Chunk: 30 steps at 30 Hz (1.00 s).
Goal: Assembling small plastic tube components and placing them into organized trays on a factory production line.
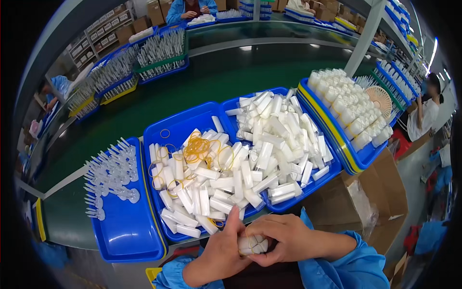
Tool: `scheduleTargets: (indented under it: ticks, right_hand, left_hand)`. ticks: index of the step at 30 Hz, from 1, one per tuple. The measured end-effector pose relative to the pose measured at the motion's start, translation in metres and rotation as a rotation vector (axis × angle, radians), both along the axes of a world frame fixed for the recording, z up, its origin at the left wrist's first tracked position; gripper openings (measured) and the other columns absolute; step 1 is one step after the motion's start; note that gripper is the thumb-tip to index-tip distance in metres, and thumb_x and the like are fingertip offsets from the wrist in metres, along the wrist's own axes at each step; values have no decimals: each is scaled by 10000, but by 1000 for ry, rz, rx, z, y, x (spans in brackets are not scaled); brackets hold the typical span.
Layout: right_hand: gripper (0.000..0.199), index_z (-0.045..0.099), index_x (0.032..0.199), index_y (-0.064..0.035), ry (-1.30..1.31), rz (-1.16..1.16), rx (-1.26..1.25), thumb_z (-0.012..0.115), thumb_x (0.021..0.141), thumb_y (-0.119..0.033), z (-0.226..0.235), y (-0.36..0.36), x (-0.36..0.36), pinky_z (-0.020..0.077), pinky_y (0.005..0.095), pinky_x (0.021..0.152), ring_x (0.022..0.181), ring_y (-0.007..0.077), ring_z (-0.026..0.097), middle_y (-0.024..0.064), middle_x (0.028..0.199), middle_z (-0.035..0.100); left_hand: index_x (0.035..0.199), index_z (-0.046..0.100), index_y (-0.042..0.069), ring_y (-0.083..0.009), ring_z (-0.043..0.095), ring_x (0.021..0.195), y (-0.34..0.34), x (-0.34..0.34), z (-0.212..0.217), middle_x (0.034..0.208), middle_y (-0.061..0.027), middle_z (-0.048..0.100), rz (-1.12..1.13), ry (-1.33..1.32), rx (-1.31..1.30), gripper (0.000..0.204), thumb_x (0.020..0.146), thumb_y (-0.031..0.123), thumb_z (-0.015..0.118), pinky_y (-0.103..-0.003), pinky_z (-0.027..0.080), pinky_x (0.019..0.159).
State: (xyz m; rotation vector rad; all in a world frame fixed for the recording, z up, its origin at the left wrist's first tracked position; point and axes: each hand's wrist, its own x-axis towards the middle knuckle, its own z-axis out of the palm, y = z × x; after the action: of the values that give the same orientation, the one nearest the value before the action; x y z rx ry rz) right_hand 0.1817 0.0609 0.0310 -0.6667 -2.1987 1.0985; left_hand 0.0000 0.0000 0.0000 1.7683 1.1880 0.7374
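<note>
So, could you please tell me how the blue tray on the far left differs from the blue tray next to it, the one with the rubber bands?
The far-left tray holds clear, pointed plastic pieces standing upright at its far end, with most of its floor bare. The middle tray is piled with white tubes lying flat every way, with yellow rubber bands among them. Both are blue, rectangular and sit side by side.

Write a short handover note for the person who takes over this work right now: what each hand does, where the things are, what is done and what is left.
Left hand and right hand together grip a small bundle of white tubes, a yellow rubber band around it. Loose white tubes fill the middle blue tray, with a heap of rubber bands on top. Whether this band is fully wound, I cannot tell. No other banded bundles are clearly visible; the loose tubes remain.
</note>
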Motion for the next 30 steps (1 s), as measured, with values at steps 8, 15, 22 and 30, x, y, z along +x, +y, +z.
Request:
scheduleTargets:
  ticks: [8, 15, 22, 30]
  right_hand:
    - [416, 583, 894, -55, 125, -261, 130, 823, 574, -171, -6, -2, 8, 393, 203, 414, 536, 110, 498, 47, 796, 560]
    - [391, 598, 1037, -139, 54, 35, 157, 736, 671, -132, -10, -13, 11, 456, 266, 544, 622, 144, 522, 64, 998, 523]
    - [261, 588, 1097, -133, -71, 213, 57, 526, 873, -251, -12, -17, 19, 426, 311, 570, 661, 225, 554, 74, 913, 563]
    - [178, 642, 940, -71, 171, 105, 678, 611, 776, -130, -9, -16, 21, 416, 283, 505, 649, 175, 556, 70, 938, 586]
  left_hand:
    - [1385, -136, 90, -258, 432, 1152, 6, 10, 4, 1273, -185, 313, 76, -701, -94, 1140, 659, 38, 743, -370, 433, 880]
    - [1381, -124, 70, -264, 478, 1093, -2, 18, -5, 1292, -207, 294, 156, -522, 62, 1161, 640, 94, 770, -368, 433, 884]
    - [1382, -131, 44, -282, 508, 974, -3, 20, 8, 1307, -219, 302, 93, -286, 309, 1218, 589, 131, 790, -372, 457, 774]
    - [1184, 447, 35, -237, 607, 815, -10, 32, -44, 1008, -179, 602, 518, -878, -618, 482, 830, 326, 596, -340, 462, 787]
